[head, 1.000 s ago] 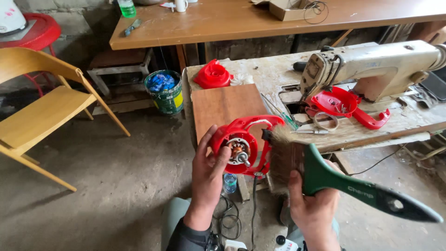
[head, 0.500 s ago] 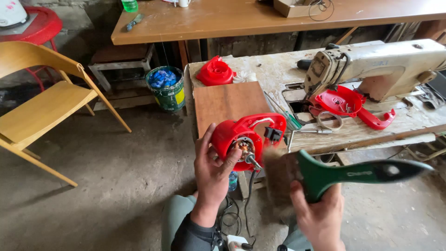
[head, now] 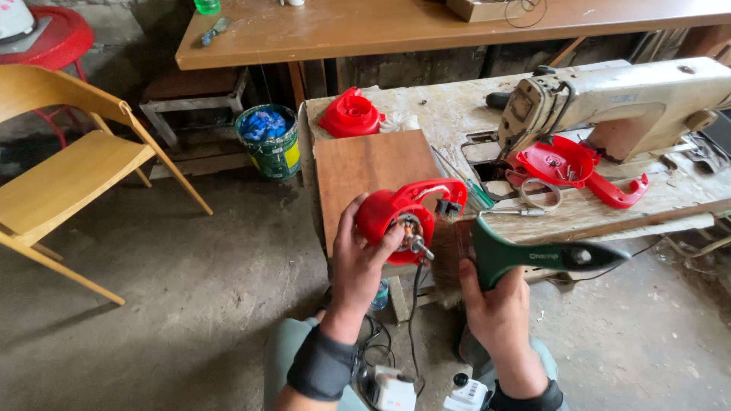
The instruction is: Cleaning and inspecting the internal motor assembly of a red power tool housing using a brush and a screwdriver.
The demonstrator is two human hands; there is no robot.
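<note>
My left hand grips a red plastic motor housing with a bare metal shaft and copper windings showing at its middle. It is held tilted in front of a brown wooden board. My right hand holds a wide paintbrush by its green handle, with the brown bristles just right of the housing. A black cord hangs from the housing toward the floor.
A worn workbench carries an old sewing machine, red plastic covers and a red fan part. A yellow wooden chair stands at left, a green bucket under a long brown table.
The housing has turned so its open motor side faces more rightward and down. The brush has swung from a downward slant to nearly level and closer to the housing.
</note>
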